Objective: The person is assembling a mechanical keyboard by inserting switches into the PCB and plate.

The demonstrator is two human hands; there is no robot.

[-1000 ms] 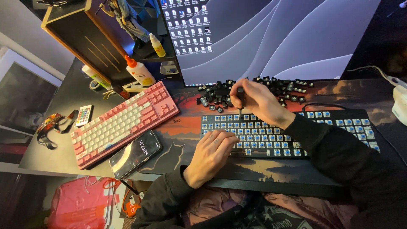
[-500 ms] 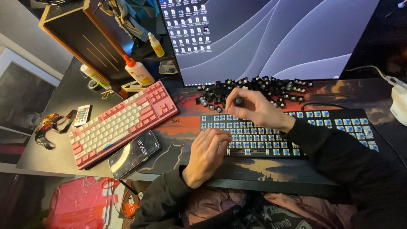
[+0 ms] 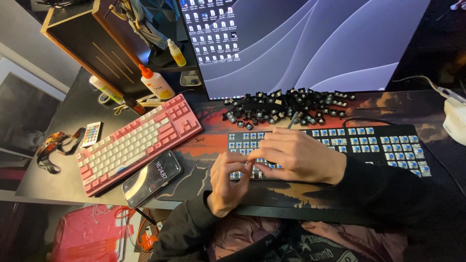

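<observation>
Since the earlier frame, the right hand (image 3: 301,157) is being brought down from the heap of loose black keycaps (image 3: 286,104) to the left part of the black keyboard (image 3: 340,145), whose blue switches are being left exposed. A thin tool (image 3: 292,120) is being held upright in this hand, with the fingers closed around it; whether anything is being gripped at its tip cannot be told. The left hand (image 3: 228,182) is being held against the keyboard's front edge, its fingertips (image 3: 242,162) being pressed together beside the right hand, on what cannot be seen.

Risk is being judged as follows: a switch stem could be bent if the tool is being levered sideways, and caps could be scattered from the heap if it is being brushed by a sleeve. A pink keyboard (image 3: 138,140) and a phone (image 3: 152,178) are lying well to the left.
</observation>
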